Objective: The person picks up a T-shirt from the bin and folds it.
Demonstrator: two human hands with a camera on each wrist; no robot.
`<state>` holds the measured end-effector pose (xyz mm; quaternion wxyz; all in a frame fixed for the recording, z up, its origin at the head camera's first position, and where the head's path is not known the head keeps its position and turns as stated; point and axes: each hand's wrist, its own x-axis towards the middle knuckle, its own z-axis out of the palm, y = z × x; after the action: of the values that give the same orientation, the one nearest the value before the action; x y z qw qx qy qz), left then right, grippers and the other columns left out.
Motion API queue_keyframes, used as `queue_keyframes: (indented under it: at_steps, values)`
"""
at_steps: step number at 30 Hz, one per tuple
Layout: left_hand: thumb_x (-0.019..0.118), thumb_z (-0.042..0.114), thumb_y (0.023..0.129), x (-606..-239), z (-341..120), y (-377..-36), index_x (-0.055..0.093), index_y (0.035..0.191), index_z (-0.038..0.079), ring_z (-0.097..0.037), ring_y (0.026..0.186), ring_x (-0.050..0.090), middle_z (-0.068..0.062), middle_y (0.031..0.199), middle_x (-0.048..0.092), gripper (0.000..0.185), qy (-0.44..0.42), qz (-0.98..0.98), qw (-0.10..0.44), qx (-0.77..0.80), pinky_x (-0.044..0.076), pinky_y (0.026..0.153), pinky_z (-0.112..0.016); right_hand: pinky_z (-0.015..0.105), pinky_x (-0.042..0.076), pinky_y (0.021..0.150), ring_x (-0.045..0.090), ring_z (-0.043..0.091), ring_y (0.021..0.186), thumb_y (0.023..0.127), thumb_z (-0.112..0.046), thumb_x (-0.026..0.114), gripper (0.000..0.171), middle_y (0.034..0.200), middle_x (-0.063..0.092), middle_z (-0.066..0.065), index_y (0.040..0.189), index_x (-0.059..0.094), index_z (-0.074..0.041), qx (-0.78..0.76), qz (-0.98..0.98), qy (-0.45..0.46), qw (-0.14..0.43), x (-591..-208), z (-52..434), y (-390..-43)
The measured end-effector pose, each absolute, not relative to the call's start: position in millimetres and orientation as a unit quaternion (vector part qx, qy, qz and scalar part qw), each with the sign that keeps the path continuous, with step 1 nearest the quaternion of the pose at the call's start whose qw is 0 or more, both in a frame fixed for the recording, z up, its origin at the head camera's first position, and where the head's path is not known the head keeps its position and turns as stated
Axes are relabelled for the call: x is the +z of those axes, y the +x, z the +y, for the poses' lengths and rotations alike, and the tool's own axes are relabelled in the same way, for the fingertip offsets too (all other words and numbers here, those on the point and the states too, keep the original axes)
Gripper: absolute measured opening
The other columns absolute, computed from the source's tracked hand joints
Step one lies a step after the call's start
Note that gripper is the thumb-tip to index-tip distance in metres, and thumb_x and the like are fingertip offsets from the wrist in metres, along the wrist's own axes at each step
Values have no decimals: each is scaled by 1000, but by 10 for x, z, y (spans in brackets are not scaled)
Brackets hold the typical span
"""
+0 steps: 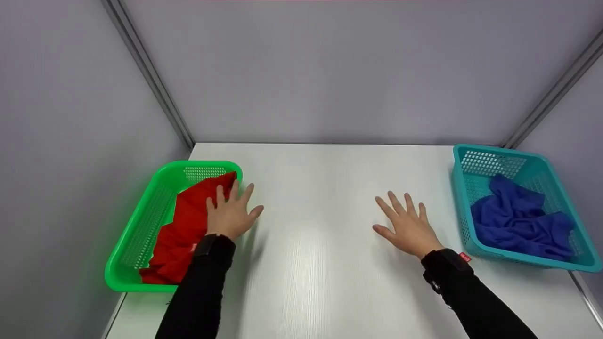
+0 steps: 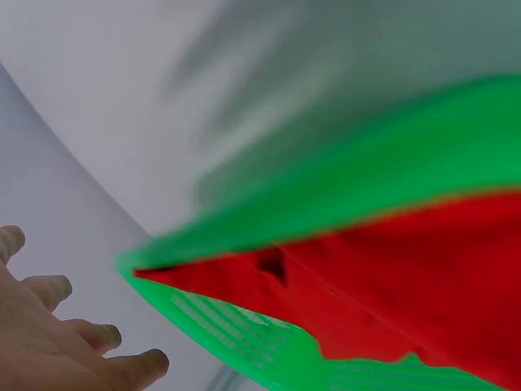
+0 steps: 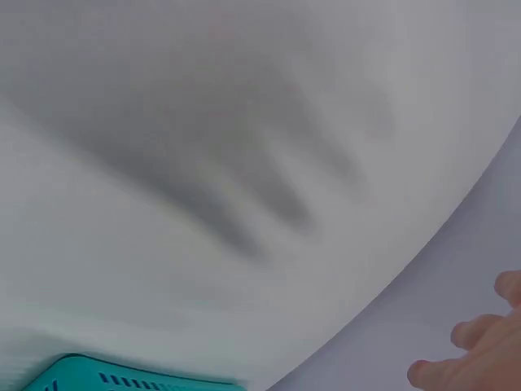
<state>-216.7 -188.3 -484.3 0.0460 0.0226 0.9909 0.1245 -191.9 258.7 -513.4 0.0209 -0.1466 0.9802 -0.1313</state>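
- I am seeing the white table (image 1: 320, 263) bearing a green basket (image 1: 141, 235) at left and a teal basket (image 1: 527, 160) at right.
- A red cloth (image 1: 181, 226) is lying in the green basket; a blue cloth (image 1: 518, 221) is sitting in the teal one.
- My left hand (image 1: 231, 212) is spreading flat over the red cloth's edge, gripping nothing.
- My right hand (image 1: 407, 226) is resting open, fingers splayed, near the teal basket.

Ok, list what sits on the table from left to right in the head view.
Green basket → red cloth inside it → left hand, reaching over the basket's right edge → right hand, spread above the bare table → teal basket → blue cloth inside it.
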Motion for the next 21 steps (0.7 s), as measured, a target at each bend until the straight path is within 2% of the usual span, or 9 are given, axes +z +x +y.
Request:
queue_keyframes:
  at_steps: [6,9,12,14,16,19,21]
  values:
    - [46,55,108,-4908,-2399,-2008,17,172,19,-64,160,-6,-27,178,2,80,-58,973,116,192,-1,117,-89,80,17,124,20,54,162,105,-55,61,75,177,27,15,168,35,-25,-113,963,-243,25,-5248,2311,-1702]
    - [45,60,106,-4954,-2605,-1907,20,172,16,-69,156,-12,-31,176,-3,83,-94,957,155,224,-3,109,-95,80,20,123,21,53,162,104,-53,63,74,177,28,14,168,35,-28,-104,950,-290,43,-5323,2220,-1578]
    - [50,58,104,-5014,-2756,-1815,22,170,13,-73,152,-14,-35,174,-5,85,-114,943,195,245,-1,103,-99,80,22,122,22,53,162,103,-53,63,75,178,28,12,168,34,-31,-95,938,-326,63,-5419,2167,-1459]
    - [57,53,102,-5054,-2824,-1767,21,170,11,-77,150,-9,-37,173,-6,87,-114,938,212,249,6,103,-99,80,23,122,22,52,162,103,-56,62,75,178,27,11,168,33,-33,-85,932,-343,78,-5480,2142,-1385]
    - [63,46,100,-5091,-2869,-1736,18,170,10,-78,149,3,-40,172,-5,91,-104,937,221,250,15,107,-96,80,24,121,23,52,162,103,-58,61,75,178,28,11,168,33,-34,-79,927,-355,90,-5547,2127,-1321]
    - [69,38,97,-5116,-2893,-1715,17,170,7,-78,145,22,-43,170,-2,95,-82,939,222,251,30,112,-87,81,26,120,25,52,161,102,-61,60,76,177,29,11,168,34,-35,-71,922,-365,110,-5632,2122,-1236]
    - [71,33,95,-5112,-2893,-1707,18,170,7,-76,142,33,-46,169,0,95,-67,941,220,249,41,109,-80,81,27,119,26,52,161,101,-63,59,76,177,30,11,168,34,-36,-66,919,-369,122,-5680,2125,-1192]
